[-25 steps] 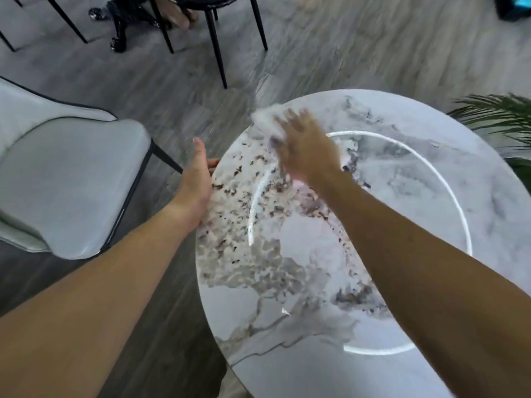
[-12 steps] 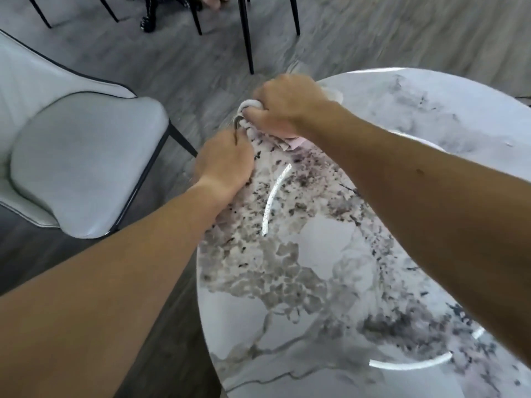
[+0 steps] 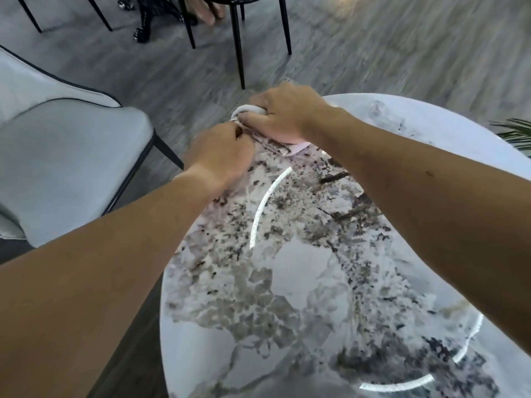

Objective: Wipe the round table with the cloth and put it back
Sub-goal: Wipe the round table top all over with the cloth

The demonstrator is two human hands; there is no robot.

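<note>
The round table point(image 3: 301, 282) has a glossy white top with grey and brown marbling and fills the lower right. At its far left rim lies a bunched white cloth point(image 3: 248, 110), mostly hidden under my fingers. My right hand point(image 3: 283, 116) is closed over the cloth and presses it on the rim. My left hand point(image 3: 222, 153) sits just beside and below it, fingers curled, pinching the cloth's near end at the table's edge.
A light grey padded chair point(image 3: 66, 156) with dark legs stands left of the table. Black chair legs point(image 3: 238, 44) and a person's foot point(image 3: 207, 10) are on the grey wood floor beyond. Green plant leaves point(image 3: 514, 130) reach in at the right edge.
My right hand swept the cloth from the tabletop to the far left rim and bunched it. My left hand came up from the table's side and closed on the cloth.
</note>
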